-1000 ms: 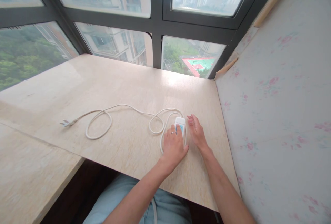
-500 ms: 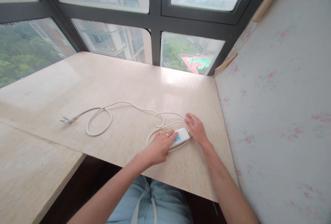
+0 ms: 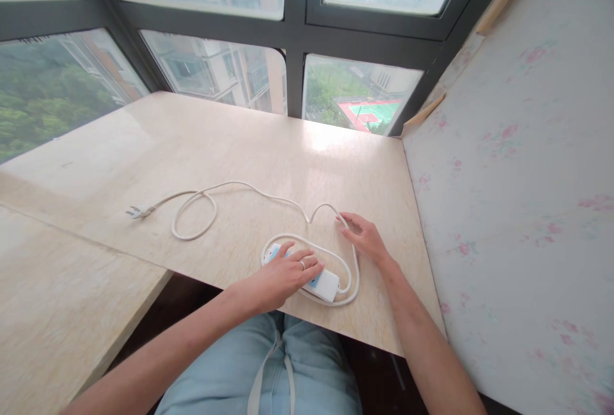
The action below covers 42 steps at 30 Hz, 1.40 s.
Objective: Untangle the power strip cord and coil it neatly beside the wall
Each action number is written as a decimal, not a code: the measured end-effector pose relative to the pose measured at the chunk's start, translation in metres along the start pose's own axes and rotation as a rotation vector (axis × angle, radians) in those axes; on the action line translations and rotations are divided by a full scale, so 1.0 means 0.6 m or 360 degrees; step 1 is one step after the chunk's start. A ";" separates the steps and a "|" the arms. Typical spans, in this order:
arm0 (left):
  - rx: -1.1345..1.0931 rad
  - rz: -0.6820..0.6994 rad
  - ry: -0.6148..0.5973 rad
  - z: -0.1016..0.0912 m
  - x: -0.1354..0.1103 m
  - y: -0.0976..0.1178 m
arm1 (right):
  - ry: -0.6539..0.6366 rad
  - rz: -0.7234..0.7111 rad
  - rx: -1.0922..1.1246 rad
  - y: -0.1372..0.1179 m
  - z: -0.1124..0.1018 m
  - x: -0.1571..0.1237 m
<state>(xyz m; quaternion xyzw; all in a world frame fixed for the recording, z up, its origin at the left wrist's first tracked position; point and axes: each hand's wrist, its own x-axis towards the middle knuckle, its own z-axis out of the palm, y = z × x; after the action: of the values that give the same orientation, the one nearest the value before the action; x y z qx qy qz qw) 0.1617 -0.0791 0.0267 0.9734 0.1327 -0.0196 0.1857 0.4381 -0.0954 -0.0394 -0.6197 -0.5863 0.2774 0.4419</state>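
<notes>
A white power strip (image 3: 324, 284) with blue sockets lies crosswise near the front edge of the beige marble counter (image 3: 201, 146). My left hand (image 3: 283, 274) rests on top of it, fingers laid flat over the sockets. Its white cord (image 3: 352, 268) loops around the strip and runs left in a coil to the plug (image 3: 137, 213). My right hand (image 3: 367, 239) lies just right of the strip, fingers stretched out and touching the cord where it bends.
Large windows (image 3: 355, 89) stand behind the counter. A floral-papered wall (image 3: 518, 178) closes off the right side. A second, lower counter piece (image 3: 52, 300) sits at the left. My lap in light jeans (image 3: 268, 376) is below the counter edge.
The power strip has been turned from pointing away to lying crosswise and drawn nearer the front edge. The cord now loops around it, and its far coil has shifted right.
</notes>
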 end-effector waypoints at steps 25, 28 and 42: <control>-0.0106 -0.0894 0.0554 0.034 0.004 0.014 | 0.0194 0.0780 0.0680 -0.053 0.005 0.006; -0.0034 -0.1086 0.0589 0.048 0.027 0.064 | 0.0160 0.0739 0.0552 -0.053 0.007 0.003; 0.0238 -0.0711 0.0907 0.117 0.057 0.121 | 0.0329 0.0325 -0.0413 -0.043 0.019 -0.005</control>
<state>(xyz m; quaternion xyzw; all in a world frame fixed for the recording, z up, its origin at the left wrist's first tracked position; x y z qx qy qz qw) 0.2145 -0.1615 -0.0158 0.8977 0.3865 0.2027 0.0607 0.4157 -0.0976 -0.0226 -0.7529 -0.5028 0.1778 0.3856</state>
